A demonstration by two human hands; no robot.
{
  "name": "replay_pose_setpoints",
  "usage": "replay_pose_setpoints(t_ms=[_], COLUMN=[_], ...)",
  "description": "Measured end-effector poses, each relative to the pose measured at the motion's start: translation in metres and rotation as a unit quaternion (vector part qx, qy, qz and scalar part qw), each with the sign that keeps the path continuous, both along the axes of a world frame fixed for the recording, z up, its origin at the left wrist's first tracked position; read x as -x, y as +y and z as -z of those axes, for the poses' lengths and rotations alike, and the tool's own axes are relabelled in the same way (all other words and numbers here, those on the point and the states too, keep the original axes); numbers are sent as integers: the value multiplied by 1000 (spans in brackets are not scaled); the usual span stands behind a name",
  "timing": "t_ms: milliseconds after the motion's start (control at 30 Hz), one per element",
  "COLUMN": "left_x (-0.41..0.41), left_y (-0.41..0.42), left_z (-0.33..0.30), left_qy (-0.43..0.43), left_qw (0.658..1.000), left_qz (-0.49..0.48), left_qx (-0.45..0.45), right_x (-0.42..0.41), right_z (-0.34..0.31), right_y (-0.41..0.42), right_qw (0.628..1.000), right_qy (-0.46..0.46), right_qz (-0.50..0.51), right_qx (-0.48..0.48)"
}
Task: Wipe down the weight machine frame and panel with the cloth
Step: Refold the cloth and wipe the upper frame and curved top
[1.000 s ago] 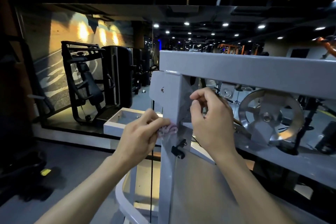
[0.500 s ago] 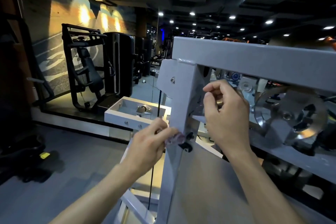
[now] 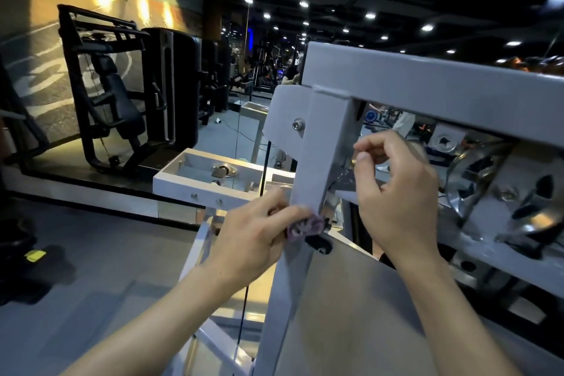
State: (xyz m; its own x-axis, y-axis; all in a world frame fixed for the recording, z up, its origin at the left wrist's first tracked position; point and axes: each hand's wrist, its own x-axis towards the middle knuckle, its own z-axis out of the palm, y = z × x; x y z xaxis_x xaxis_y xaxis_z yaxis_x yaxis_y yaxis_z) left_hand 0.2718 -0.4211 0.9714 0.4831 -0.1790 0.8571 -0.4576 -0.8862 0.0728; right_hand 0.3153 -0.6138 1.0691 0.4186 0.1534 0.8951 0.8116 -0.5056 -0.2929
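1. Left hand (image 3: 253,238) pinches the cloth (image 3: 305,227) (small, purple, bunched) against the lower end of the frame (image 3: 320,143) upright, just above a black knob (image 3: 319,243).
2. Right hand (image 3: 396,192) has its fingers curled at the upright's right edge; whether they grip anything, I cannot tell.
3. Panel (image 3: 351,314) lies below both hands.
4. Pulley (image 3: 500,192) sits right of the right hand, under the top beam.
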Motion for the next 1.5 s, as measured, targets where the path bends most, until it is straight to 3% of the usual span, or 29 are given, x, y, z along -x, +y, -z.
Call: replay_pose_setpoints(t_ms=[100, 333, 567, 800, 900, 1067, 1333, 1500], left_x=[1, -17, -1, -17, -15, -7, -12, -10], left_y=[8, 18, 16, 20, 16, 22, 24, 19], left_z=[5, -65, 20, -35, -10, 67, 36, 87], left_qy=[27, -66, 36, -51, -44, 56, 24, 61], left_qw=[999, 993, 996, 994, 994, 993, 995, 992], left_qz=[15, -4, 75, 59, 87, 103, 93, 111], left_qx=[-17, 94, 7, 73, 45, -14, 39, -13], right_x=[-3, 22, 34, 36, 37, 41, 38, 36], right_z=[1, 25, 100, 104, 119, 139, 163, 178], right_y=[1, 6, -6, 2, 6, 6, 16, 14], right_qw=[1000, 991, 992, 991, 983, 973, 948, 944], right_qy=[-10, -117, -47, -41, -40, -40, -65, -64], right_qz=[17, 18, 16, 89, 143, 189, 277, 282], right_qx=[17, 59, 120, 88, 107, 129, 145, 160])
